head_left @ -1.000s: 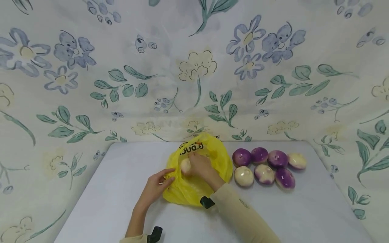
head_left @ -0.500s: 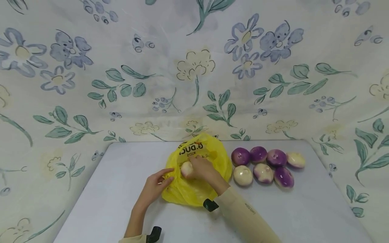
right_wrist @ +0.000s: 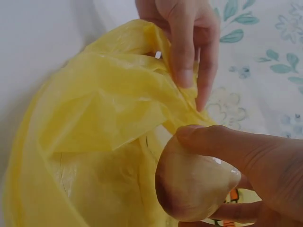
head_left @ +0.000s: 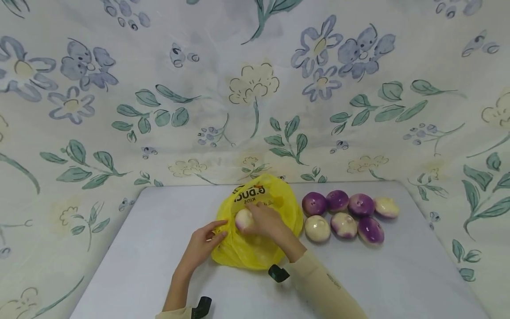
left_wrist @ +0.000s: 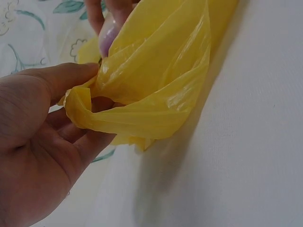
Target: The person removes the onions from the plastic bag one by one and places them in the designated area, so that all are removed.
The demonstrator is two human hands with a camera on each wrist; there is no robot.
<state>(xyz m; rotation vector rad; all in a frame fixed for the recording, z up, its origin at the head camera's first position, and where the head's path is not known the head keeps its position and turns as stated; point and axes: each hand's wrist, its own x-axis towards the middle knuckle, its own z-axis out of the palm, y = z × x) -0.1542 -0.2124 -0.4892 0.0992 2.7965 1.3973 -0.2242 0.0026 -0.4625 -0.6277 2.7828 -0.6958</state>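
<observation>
A yellow plastic bag [head_left: 260, 254] with black lettering lies on the table, its mouth held spread. My left hand [head_left: 201, 245] pinches the bag's left rim between thumb and fingers; in the left wrist view the folded plastic [left_wrist: 78, 106] sits in that grip. My right hand [head_left: 268, 221] reaches in at the bag's mouth and holds a glossy, mostly white turnip [head_left: 243, 219] with a purple patch. Thumb and fingers curl round this turnip [right_wrist: 189, 182] in the right wrist view. Whatever lies deeper in the bag is hidden.
Several purple and white turnips stand in two rows right of the bag, among them a purple one [head_left: 314, 204] and a whitish one [head_left: 317, 229]. The white table [head_left: 131, 261] ends at a floral cloth backdrop [head_left: 255, 110].
My right wrist and forearm have shifted slightly right and turned, so more of the turnip and the bag's lettering shows. The left hand keeps its grip on the rim.
</observation>
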